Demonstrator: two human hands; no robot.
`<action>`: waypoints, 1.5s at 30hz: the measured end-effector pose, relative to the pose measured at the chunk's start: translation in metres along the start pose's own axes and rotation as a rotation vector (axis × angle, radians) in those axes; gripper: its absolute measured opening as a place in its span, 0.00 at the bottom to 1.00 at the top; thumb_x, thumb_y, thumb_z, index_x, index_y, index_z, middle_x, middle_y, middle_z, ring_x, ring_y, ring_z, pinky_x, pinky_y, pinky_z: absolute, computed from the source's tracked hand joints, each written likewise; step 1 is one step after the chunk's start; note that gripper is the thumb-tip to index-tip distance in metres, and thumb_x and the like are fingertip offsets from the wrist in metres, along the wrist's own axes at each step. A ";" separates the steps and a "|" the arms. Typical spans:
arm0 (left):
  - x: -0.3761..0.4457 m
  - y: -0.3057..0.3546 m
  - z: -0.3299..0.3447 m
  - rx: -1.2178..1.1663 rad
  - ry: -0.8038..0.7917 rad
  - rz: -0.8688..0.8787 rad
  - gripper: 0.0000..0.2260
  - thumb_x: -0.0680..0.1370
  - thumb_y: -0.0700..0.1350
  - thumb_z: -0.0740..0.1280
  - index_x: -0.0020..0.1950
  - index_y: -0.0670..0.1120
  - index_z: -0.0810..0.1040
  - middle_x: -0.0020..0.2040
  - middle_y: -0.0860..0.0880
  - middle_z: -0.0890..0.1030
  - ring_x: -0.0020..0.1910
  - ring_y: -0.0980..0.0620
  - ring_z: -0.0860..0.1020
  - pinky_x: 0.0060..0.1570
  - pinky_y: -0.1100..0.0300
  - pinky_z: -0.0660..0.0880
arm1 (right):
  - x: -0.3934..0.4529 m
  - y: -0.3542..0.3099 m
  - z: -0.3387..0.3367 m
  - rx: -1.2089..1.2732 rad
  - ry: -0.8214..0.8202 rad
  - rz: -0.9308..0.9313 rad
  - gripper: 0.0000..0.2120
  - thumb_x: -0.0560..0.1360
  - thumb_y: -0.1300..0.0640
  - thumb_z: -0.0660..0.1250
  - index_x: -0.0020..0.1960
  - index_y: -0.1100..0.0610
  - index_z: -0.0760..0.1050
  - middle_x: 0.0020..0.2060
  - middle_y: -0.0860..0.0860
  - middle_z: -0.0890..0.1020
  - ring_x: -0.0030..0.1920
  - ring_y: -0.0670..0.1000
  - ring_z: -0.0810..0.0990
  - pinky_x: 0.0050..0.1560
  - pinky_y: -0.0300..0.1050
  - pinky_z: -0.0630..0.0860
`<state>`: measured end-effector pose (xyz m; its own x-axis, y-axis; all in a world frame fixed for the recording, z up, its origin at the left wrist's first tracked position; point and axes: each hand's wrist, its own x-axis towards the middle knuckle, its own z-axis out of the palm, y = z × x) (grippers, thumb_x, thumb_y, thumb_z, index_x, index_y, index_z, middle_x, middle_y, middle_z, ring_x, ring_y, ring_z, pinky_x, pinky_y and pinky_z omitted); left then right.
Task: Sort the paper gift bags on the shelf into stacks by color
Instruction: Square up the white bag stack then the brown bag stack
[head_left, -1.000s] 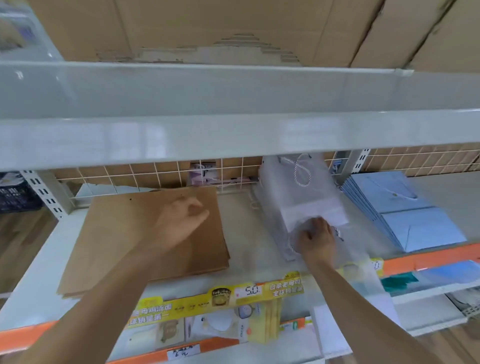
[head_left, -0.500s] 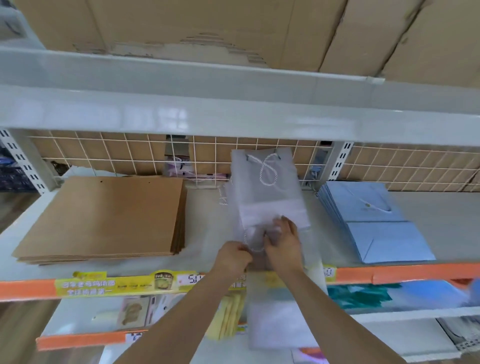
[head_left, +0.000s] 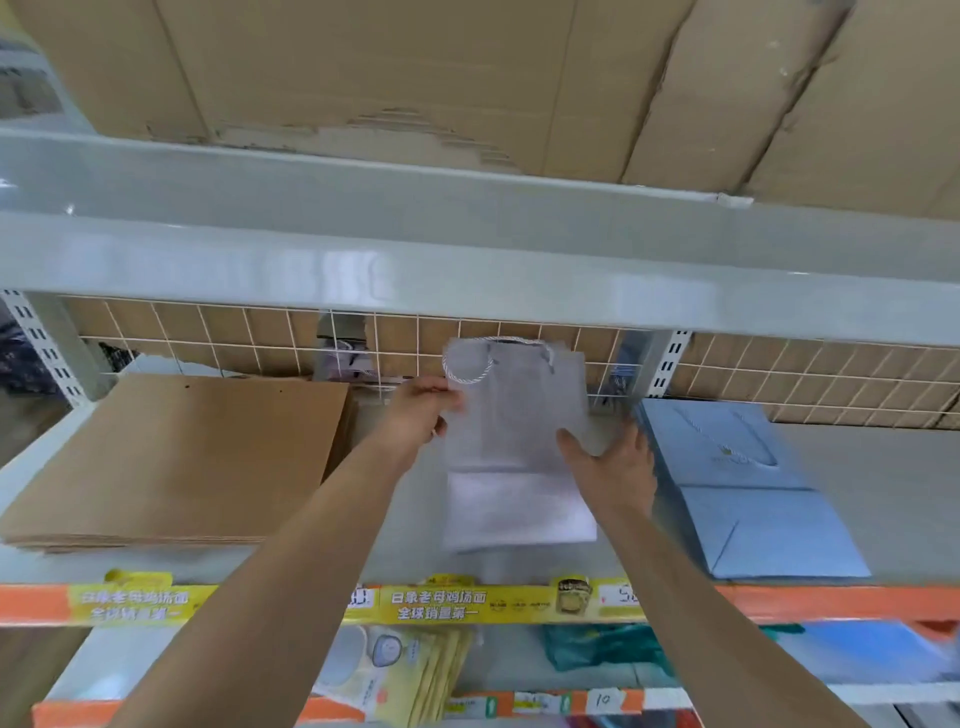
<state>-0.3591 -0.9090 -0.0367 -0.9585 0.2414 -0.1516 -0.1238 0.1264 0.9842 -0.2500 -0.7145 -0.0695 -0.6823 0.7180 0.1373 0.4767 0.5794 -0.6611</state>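
A flat grey paper gift bag (head_left: 511, 415) lies at the middle of the shelf (head_left: 883, 478), its top toward the back edge and its folded bottom panel, a paler rectangle, toward the front edge. The paper is smooth and matt; a twisted white cord handle (head_left: 470, 366) loops over its upper left corner. The picture is slightly blurred there.

The left hand (head_left: 418, 410) grips the bag's upper left edge, its fingers curled round the paper just below the cord. The right hand (head_left: 615, 467) lies against the bag's right edge with the thumb pressed on the bag's face and the other fingers spread apart and straight, toward the blue stack.

Toward the left end of the shelf lies a stack of brown kraft bags (head_left: 197, 457), plain rough-looking rectangles with squared edges, well apart from the grey one. Toward the right lies a stack of pale blue bags (head_left: 748, 493), smooth, with a creased fold near the front and a thin cord on top, fanned a little at the left edge.

The shelf surface is pale grey and glossy. Its front edge carries an orange strip with a yellow printed label (head_left: 441, 605). A white wire grid (head_left: 779, 379) closes the back, with corrugated cardboard (head_left: 467, 78) on the upper shelf.
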 end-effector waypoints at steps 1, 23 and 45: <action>0.008 0.001 0.003 -0.010 0.023 -0.008 0.06 0.74 0.37 0.67 0.42 0.47 0.76 0.35 0.49 0.80 0.18 0.56 0.67 0.20 0.67 0.60 | 0.003 0.001 0.003 -0.029 -0.072 0.020 0.39 0.70 0.36 0.67 0.73 0.56 0.62 0.70 0.55 0.67 0.70 0.58 0.64 0.66 0.55 0.64; 0.037 -0.061 0.050 0.052 0.116 -0.481 0.49 0.69 0.70 0.67 0.77 0.39 0.56 0.72 0.39 0.68 0.70 0.39 0.68 0.71 0.47 0.63 | 0.035 0.016 0.029 -0.114 -0.376 0.205 0.33 0.71 0.34 0.51 0.66 0.54 0.69 0.58 0.57 0.77 0.57 0.59 0.75 0.53 0.50 0.70; 0.040 -0.056 0.046 0.249 0.145 -0.345 0.40 0.70 0.70 0.64 0.73 0.45 0.64 0.68 0.41 0.71 0.65 0.39 0.72 0.66 0.45 0.68 | 0.030 0.005 0.033 0.094 -0.242 0.050 0.34 0.78 0.47 0.55 0.78 0.55 0.44 0.72 0.58 0.67 0.67 0.61 0.71 0.62 0.54 0.70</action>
<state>-0.3787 -0.8621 -0.1020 -0.9002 0.0095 -0.4354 -0.3941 0.4078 0.8236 -0.2859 -0.7029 -0.0930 -0.7771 0.6255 -0.0701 0.4676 0.4991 -0.7296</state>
